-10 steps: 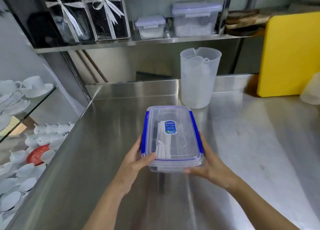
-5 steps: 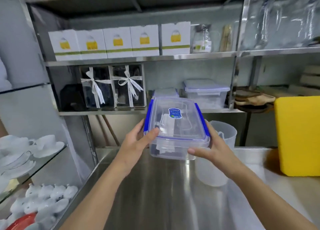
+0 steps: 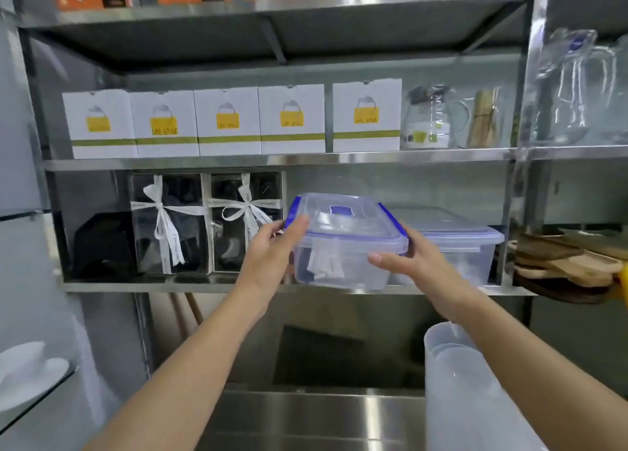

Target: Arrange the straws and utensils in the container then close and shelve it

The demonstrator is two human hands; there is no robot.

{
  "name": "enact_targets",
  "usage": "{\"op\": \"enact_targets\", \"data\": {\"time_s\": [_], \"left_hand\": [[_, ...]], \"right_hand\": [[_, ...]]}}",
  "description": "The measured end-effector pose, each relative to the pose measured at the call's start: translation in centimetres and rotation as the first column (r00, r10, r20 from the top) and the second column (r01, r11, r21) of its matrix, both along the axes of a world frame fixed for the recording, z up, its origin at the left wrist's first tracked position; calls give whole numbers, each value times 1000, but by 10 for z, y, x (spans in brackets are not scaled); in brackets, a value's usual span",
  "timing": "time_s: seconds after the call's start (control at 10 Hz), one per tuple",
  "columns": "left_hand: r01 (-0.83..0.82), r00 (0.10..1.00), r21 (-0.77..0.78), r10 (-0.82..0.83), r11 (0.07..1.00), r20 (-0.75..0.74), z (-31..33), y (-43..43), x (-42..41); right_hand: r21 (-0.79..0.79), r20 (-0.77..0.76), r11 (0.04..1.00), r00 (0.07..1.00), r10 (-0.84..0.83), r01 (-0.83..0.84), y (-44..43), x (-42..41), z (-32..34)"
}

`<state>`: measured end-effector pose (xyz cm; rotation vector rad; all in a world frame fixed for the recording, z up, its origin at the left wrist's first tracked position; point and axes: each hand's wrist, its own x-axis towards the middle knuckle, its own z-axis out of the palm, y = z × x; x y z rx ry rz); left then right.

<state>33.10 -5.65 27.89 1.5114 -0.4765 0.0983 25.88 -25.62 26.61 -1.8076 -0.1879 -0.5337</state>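
My grip is two-handed: my left hand point(image 3: 272, 250) and my right hand point(image 3: 413, 263) are each closed on a long side of the clear rectangular plastic container point(image 3: 343, 246), whose lid with blue side latches is on. White wrapped pieces show through its front wall. I have it at the front edge of the lowest steel shelf point(image 3: 176, 285), between two ribbon-tied black gift boxes point(image 3: 207, 222) and a larger clear lidded tub point(image 3: 465, 250). A translucent plastic jug point(image 3: 469, 393) stands on the steel counter point(image 3: 306, 420) below.
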Motion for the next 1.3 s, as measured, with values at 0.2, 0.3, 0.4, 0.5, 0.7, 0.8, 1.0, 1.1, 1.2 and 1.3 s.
{"op": "enact_targets", "data": {"time_s": [0.2,0.3,0.4,0.5,0.7,0.8,1.0,1.1,1.2,1.3], "left_hand": [[-40,996,-68,34,997,-86,10,-29,69],[-41,990,-29,37,999,-135,13,-44,99],[19,992,-27,-23,999,-125,10,-57,123],[89,986,23,-85,996,-141,3,-65,140],[226,950,-53,-232,973,-210,-15,-79,155],[237,944,-52,-243,970,-223,-20,-86,158],[224,952,-32,-225,974,-206,-21,-96,169],[217,952,-56,-224,975,-209,-22,-96,168],[150,974,-29,-153,988,-169,-19,-92,161],[-9,1000,-4,9,1000,12,-15,-77,152]], "right_hand": [[-10,-20,999,999,-44,43,-20,68,20],[55,-27,996,998,-65,66,-31,100,25],[140,-41,984,994,-104,109,-40,128,23],[110,-98,984,987,-129,140,-49,150,13],[-110,-134,931,923,-361,348,-57,181,-9],[-115,-137,918,909,-393,380,-61,187,-12],[-202,-103,882,886,-452,426,-61,188,-15],[-169,-112,898,897,-427,406,-65,188,-16],[-172,-150,909,901,-406,381,-63,179,-13],[-111,-122,915,909,-400,388,-60,163,-2]]}}
